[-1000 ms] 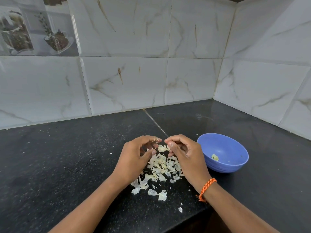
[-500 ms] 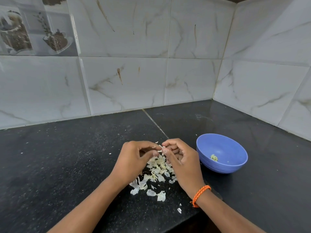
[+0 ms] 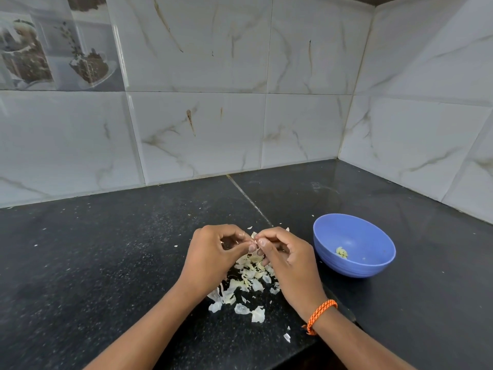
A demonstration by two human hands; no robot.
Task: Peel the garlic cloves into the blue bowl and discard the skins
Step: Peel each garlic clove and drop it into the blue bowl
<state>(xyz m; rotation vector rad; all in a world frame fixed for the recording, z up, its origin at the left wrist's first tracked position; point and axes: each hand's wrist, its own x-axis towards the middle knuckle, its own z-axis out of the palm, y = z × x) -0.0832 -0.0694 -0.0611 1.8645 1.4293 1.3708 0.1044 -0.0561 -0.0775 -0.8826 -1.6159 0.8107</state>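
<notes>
Above the pile of skins [image 3: 249, 276] on the black counter [image 3: 106, 249], the left hand [image 3: 213, 259] and right hand [image 3: 286, 259] are both pinching a small garlic clove [image 3: 254, 238], mostly hidden between their fingertips. It could slip into the skins if a pinch is loosening. The blue bowl [image 3: 378, 265] is sitting just right of the right hand.

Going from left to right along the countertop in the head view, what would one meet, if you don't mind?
Left hand → right hand → orange wristband → blue bowl holding peeled garlic.
</notes>
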